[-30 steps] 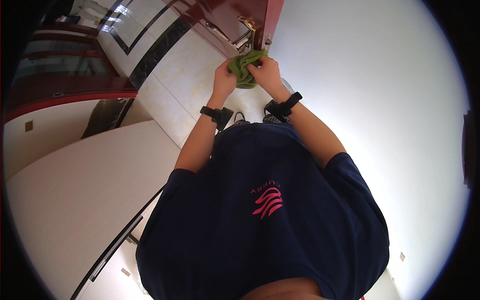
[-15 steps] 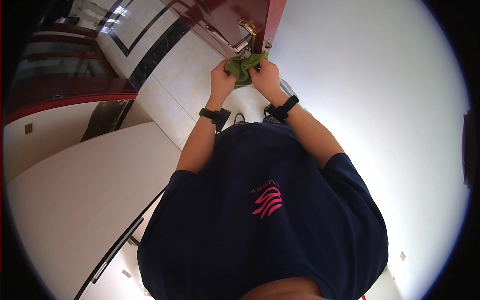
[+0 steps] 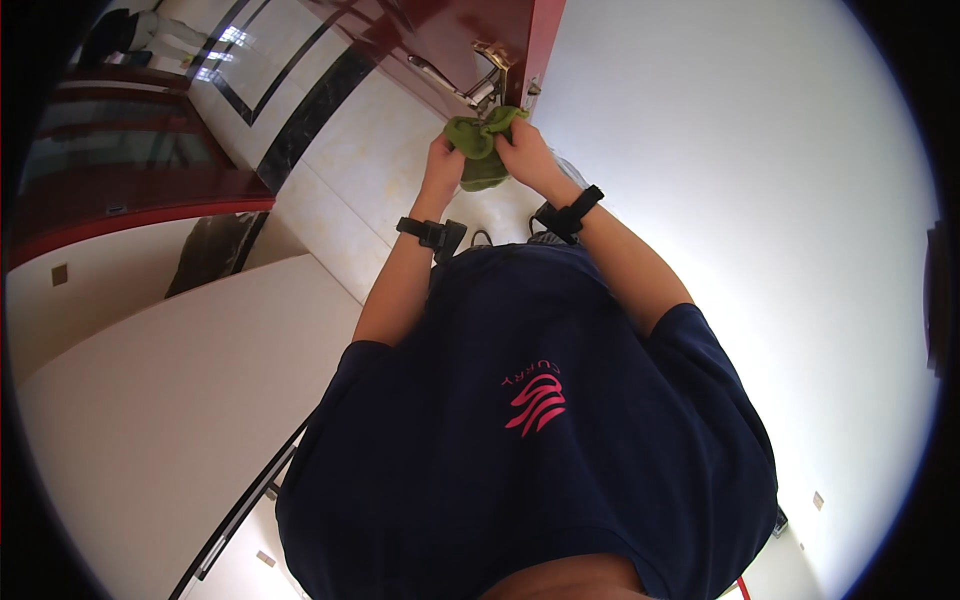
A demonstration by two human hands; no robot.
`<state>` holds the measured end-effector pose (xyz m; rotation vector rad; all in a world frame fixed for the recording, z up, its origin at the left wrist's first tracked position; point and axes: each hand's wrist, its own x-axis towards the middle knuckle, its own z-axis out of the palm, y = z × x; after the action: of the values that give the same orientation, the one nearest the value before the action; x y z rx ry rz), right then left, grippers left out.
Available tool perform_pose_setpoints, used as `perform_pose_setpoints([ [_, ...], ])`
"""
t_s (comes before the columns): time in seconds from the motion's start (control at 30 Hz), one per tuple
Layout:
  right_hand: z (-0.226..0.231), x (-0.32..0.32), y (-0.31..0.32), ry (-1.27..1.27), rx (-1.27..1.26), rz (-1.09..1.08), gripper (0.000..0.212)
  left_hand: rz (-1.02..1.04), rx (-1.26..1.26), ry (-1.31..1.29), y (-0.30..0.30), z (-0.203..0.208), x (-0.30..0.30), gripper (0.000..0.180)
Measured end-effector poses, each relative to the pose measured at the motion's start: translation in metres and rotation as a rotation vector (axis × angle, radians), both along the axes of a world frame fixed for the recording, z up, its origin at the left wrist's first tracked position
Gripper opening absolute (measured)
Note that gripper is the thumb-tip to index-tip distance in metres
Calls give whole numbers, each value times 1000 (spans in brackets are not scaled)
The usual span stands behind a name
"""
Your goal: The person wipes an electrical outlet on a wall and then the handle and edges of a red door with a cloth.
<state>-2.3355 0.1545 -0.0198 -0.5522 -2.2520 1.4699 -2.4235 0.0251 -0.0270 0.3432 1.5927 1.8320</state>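
Between my two hands hangs a green cloth (image 3: 485, 172), loosely folded. My left hand (image 3: 442, 160) pinches its left edge, and my right hand (image 3: 527, 158) is closed on its right side. The cloth sits just below the metal door handle (image 3: 484, 97) of a dark red door (image 3: 440, 35); whether it touches the handle I cannot tell. Some fingertips are hidden in the cloth's folds.
A white wall (image 3: 720, 200) rises close on my right, beside the door's edge. Pale floor tiles (image 3: 340, 180) with a dark border strip (image 3: 318, 100) lie to the left. Further left is another dark red door frame (image 3: 150, 205). A person (image 3: 150, 35) shows at the far upper left.
The cloth has loosened and now hangs lower between my hands, its lower part spread wider. My hands have barely shifted. More of the person at the upper left shows.
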Motion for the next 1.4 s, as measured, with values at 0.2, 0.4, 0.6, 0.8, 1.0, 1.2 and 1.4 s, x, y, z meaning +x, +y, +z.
perform_pose_setpoints([
  [0.2,10,5,-9,4,-66,-34,23,-43,6,63,-1,2,-5,23],
  [0.4,5,5,-10,-5,-27,-115,22,-62,-41,130,2,6,-8,25],
  [0.6,5,9,-5,-7,-50,-77,20,-49,-44,126,2,2,-1,28],
  [0.8,-24,15,1,-51,-37,-41,23,-63,-53,68,3,-11,7,30],
  [1.0,-35,37,8,-117,-125,9,25,-114,-118,93,4,-39,19,30],
  [1.2,-64,61,16,-108,-248,-47,26,-160,-168,140,-2,-54,36,27],
  [1.4,-35,58,32,79,-197,-211,27,157,-410,727,-3,-61,40,30],
])
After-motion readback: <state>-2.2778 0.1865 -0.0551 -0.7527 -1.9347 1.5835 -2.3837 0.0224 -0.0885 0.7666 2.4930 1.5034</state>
